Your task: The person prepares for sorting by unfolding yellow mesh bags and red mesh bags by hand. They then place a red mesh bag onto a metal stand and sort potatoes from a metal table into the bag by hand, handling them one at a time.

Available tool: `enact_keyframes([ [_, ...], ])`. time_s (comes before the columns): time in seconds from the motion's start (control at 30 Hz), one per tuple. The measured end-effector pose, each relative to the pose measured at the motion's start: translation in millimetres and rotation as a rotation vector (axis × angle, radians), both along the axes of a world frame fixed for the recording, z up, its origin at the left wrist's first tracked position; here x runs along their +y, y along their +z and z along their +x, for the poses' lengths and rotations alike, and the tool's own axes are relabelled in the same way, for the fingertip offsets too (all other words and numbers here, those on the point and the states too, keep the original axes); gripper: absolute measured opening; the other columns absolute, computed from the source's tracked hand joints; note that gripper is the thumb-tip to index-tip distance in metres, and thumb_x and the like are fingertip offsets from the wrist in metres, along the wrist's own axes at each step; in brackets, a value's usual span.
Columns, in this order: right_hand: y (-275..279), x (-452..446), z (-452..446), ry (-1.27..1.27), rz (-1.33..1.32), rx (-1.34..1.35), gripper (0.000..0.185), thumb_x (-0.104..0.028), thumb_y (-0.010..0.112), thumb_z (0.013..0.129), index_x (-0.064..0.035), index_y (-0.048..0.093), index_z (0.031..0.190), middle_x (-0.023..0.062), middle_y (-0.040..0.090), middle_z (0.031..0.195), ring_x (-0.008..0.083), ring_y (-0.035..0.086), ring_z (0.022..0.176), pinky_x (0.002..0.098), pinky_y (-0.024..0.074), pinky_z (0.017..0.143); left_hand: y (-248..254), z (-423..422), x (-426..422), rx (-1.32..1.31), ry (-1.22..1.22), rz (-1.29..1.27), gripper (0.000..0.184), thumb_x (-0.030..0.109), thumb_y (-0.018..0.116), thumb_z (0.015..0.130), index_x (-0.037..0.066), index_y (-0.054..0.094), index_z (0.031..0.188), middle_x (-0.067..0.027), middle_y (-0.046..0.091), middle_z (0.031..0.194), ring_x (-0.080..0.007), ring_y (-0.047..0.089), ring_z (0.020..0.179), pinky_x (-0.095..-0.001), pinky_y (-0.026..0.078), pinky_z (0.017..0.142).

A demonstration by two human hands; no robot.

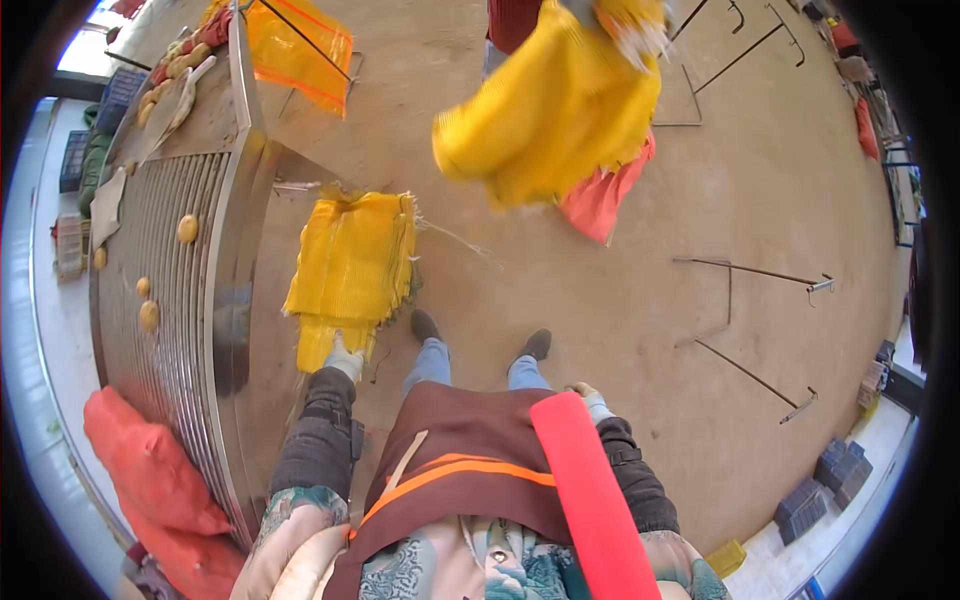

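My left hand [345,358], in a pale glove, is closed on the lower end of a yellow mesh sack [350,250]. The sack hangs flat beside a slatted metal sorting table [165,260], its far edge frayed with loose threads. My right hand [592,402], also gloved, is low at my right side, close to the upper end of a long red strip [590,490] that crosses my brown apron [460,430]. Part of this hand is hidden, and whether it grips anything is unclear.
Several potatoes [187,229] lie on the table. Full red sacks [155,465] stand at its near end. Ahead, another person [508,25] is partly hidden by a blurred yellow sack [560,110]. Metal hook stands [765,272] are on the right; crates [845,470] line the wall.
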State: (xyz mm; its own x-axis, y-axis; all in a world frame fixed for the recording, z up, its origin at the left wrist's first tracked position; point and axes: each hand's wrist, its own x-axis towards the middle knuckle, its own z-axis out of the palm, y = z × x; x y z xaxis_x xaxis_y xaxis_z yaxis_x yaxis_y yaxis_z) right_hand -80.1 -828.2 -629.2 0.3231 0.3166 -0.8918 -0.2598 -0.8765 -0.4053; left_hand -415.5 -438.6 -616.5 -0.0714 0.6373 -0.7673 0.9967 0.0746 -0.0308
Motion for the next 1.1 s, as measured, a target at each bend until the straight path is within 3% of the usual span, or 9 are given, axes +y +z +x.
enact_keyframes([
  [0.1,2,-55,33,0.071,-0.056,-0.136,0.026,-0.022,0.054,0.088,-0.0014,0.060,0.103,0.0069,0.064,0.081,0.0130,0.059,0.069,0.0258,0.0464,0.062,-14,-15,-42,0.115,-0.070,0.108,0.078,0.040,0.059,0.079,0.014,0.020,0.142,-0.0241,0.054,0.119,-0.0365,0.052,0.112,-0.0381,0.038,0.098],
  [0.2,-6,-116,65,-0.263,-0.148,-0.046,0.025,-0.027,0.054,0.087,-0.0045,0.057,0.099,0.0062,0.062,0.074,0.0153,0.058,0.056,0.0282,0.0421,0.046,45,35,-78,0.005,0.053,-0.029,0.074,0.037,0.061,0.078,0.009,0.028,0.138,-0.0255,0.050,0.123,-0.0368,0.048,0.116,-0.0377,0.037,0.099],
  [0.27,-9,-151,91,-0.248,-0.286,-0.055,0.028,-0.025,0.054,0.085,-0.0037,0.058,0.103,0.0077,0.063,0.076,0.0160,0.059,0.058,0.0295,0.0440,0.048,-51,-27,-91,-0.167,-0.005,0.006,0.069,0.036,0.062,0.077,0.003,0.037,0.133,-0.0251,0.046,0.129,-0.0367,0.044,0.121,-0.0379,0.034,0.102],
  [0.33,-21,-182,110,-0.236,-0.346,-0.083,0.030,-0.024,0.055,0.084,-0.0034,0.058,0.105,0.0084,0.064,0.077,0.0161,0.060,0.059,0.0302,0.0454,0.050,24,56,-105,0.010,-0.113,-0.040,0.068,0.039,0.060,0.079,0.005,0.039,0.134,-0.0233,0.042,0.134,-0.0343,0.039,0.125,-0.0366,0.031,0.104],
  [0.4,-56,-209,135,0.055,-0.419,-0.266,0.036,-0.024,0.057,0.081,-0.0026,0.058,0.111,0.0097,0.065,0.079,0.0164,0.061,0.060,0.0312,0.0482,0.054,23,80,-107,-0.011,-0.118,-0.069,0.063,0.040,0.058,0.081,0.007,0.042,0.131,-0.0206,0.047,0.130,-0.0326,0.044,0.122,-0.0367,0.034,0.102],
  [0.5,-64,-176,175,0.036,-0.306,-0.378,0.042,-0.024,0.060,0.078,-0.0020,0.057,0.114,0.0134,0.066,0.088,0.0212,0.065,0.073,0.0332,0.0507,0.066,21,115,-99,-0.087,-0.137,-0.076,0.057,0.038,0.057,0.082,0.006,0.045,0.128,-0.0190,0.051,0.126,-0.0311,0.048,0.118,-0.0363,0.036,0.100],
  [0.63,25,-55,227,0.037,-0.188,-0.392,0.051,-0.032,0.061,0.076,-0.0041,0.053,0.119,0.0176,0.061,0.111,0.0302,0.058,0.104,0.0357,0.0443,0.090,-3,166,-83,-0.235,-0.149,-0.048,0.051,0.036,0.058,0.084,0.005,0.050,0.123,-0.0182,0.055,0.121,-0.0294,0.052,0.114,-0.0351,0.039,0.097],
  [0.9,25,-17,307,-0.032,-0.286,-0.323,0.058,-0.032,0.066,0.076,-0.0081,0.047,0.126,0.0146,0.062,0.110,0.0278,0.057,0.105,0.0365,0.0434,0.092,2,365,-43,-0.229,-0.368,-0.097,0.044,0.031,0.058,0.082,0.003,0.055,0.115,-0.0179,0.062,0.107,-0.0288,0.058,0.102,-0.0335,0.044,0.089],
  [1.1,14,-35,365,-0.160,-0.442,-0.254,0.056,-0.031,0.066,0.075,-0.0075,0.050,0.124,0.0178,0.060,0.114,0.0299,0.055,0.109,0.0367,0.0432,0.092,-5,468,8,-0.668,-0.223,-0.197,0.040,0.022,0.058,0.084,0.000,0.053,0.116,-0.0183,0.060,0.111,-0.0240,0.061,0.095,-0.0317,0.048,0.081],
])
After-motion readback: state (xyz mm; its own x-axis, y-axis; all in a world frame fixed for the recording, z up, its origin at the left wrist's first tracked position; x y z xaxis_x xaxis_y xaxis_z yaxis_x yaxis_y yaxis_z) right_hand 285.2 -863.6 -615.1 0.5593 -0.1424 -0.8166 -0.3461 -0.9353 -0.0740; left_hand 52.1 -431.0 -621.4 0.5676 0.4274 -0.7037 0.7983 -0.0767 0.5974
